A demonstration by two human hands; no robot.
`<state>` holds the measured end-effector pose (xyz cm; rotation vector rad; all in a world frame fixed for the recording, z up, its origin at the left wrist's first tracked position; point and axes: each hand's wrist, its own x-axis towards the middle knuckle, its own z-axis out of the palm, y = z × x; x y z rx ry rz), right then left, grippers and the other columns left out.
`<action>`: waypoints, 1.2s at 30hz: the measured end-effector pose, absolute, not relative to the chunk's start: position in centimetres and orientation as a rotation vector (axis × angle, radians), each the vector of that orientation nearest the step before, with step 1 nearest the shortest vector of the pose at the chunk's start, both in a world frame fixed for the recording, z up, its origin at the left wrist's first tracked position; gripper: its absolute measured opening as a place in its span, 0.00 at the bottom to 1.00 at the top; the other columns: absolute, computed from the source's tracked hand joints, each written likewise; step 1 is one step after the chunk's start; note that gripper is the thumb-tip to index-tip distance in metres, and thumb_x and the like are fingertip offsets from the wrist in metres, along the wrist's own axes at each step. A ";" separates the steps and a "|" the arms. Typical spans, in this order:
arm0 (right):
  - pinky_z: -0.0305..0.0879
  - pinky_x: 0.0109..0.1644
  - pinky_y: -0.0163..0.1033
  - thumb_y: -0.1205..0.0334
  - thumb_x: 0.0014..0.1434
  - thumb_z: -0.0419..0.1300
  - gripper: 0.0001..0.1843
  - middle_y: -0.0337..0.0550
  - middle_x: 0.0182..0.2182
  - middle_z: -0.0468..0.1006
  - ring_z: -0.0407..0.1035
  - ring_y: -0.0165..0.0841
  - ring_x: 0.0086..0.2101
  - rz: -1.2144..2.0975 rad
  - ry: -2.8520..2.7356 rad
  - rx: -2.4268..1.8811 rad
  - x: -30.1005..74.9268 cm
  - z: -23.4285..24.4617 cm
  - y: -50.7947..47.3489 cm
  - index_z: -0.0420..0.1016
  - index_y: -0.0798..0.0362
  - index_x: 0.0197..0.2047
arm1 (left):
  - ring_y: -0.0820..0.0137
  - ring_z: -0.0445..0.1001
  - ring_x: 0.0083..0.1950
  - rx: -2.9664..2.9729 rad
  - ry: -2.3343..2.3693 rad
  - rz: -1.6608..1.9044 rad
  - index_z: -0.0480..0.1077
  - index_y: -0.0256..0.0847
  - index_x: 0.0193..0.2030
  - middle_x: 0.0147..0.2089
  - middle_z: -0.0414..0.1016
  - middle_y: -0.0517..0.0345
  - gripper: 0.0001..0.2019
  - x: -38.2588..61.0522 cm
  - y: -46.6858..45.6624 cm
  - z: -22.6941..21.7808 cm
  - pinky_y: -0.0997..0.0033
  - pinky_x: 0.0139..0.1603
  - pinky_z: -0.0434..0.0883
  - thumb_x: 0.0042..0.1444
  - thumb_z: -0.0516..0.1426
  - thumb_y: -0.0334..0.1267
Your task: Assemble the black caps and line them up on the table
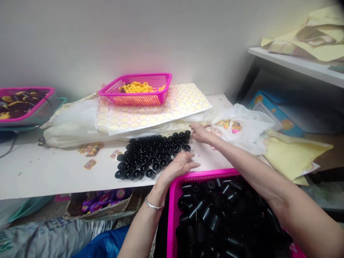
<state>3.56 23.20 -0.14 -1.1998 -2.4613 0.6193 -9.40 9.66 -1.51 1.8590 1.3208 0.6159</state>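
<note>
Many small black plastic cups (150,154) stand in close rows on the white table, hollow openings facing up. My left hand (183,164) lies over the front right part of the rows, its fingers and thumb stretched to the right and apart. It hides some cups beneath it. At the back right corner of the rows is my right hand (201,133), fingers extended leftward beside the end cups. I see nothing held in either hand. Below my forearms, a pink basket (171,215) is heaped with loose black cups (206,211).
A pink basket (134,99) of yellow rings sits on round-sticker sheets (182,104). To the right lies a plastic bag (249,120) with colourful beads. Small card packs (92,148) lie left of the rows. A box of purple items (100,202) stands below the table edge.
</note>
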 end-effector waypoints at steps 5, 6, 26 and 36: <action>0.63 0.43 0.39 0.72 0.51 0.56 0.17 0.47 0.37 0.76 0.69 0.36 0.38 0.663 -2.260 -1.262 8.1 3.8 19.8 0.72 0.61 0.46 | 0.68 0.69 0.35 1.694 1.337 0.927 0.75 0.38 0.37 0.34 0.75 0.56 0.11 -9.7 6.4 0.2 0.71 0.37 0.63 0.51 0.60 0.42; 0.64 0.42 0.38 0.70 0.51 0.57 0.16 0.44 0.35 0.75 0.69 0.34 0.36 0.682 -2.188 -1.219 9.5 4.5 18.6 0.72 0.60 0.45 | 0.68 0.70 0.37 1.669 1.362 0.982 0.76 0.38 0.39 0.35 0.75 0.56 0.11 -9.5 5.6 0.5 0.71 0.39 0.64 0.51 0.61 0.41; 0.66 0.48 0.50 0.66 0.55 0.59 0.12 0.49 0.46 0.74 0.66 0.43 0.45 0.412 -2.224 -1.373 22.9 -2.1 -0.2 0.72 0.52 0.44 | 0.64 0.69 0.42 2.237 1.187 0.180 0.71 0.41 0.39 0.37 0.72 0.55 0.09 -0.1 2.6 -3.4 0.65 0.44 0.67 0.52 0.53 0.32; 0.62 0.43 0.47 0.74 0.54 0.54 0.13 0.49 0.41 0.73 0.61 0.41 0.42 0.409 -2.703 -1.324 19.0 -1.5 0.8 0.71 0.53 0.42 | 0.65 0.68 0.35 2.153 1.218 -0.073 0.67 0.41 0.33 0.31 0.67 0.56 0.11 -0.7 2.4 -4.0 0.65 0.37 0.66 0.59 0.48 0.42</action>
